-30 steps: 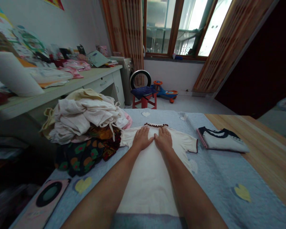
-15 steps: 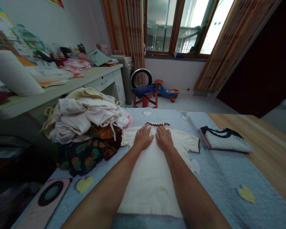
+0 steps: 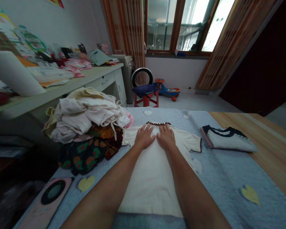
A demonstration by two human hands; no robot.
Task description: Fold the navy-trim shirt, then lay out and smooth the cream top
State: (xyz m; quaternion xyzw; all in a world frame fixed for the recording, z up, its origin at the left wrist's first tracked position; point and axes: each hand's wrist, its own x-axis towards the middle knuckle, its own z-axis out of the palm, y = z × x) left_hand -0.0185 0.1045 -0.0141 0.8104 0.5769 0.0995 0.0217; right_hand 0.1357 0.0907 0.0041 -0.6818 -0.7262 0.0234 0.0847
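Both hands (image 3: 145, 137) (image 3: 166, 137) lie open (palms down) on the cream shirt (image 3: 154, 181).

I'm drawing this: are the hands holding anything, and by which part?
Nothing is held: the left hand and right hand lie flat on the white shirt, near its collar.

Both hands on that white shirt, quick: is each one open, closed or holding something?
Left hand: open, laid on the white shirt, holding nothing.
Right hand: open, also laid on the shirt, holding nothing.

The person's bare forearms (image 3: 109, 183) taper smoothly to narrower wrists (image 3: 137, 148) and equally bare hands (image 3: 144, 137).
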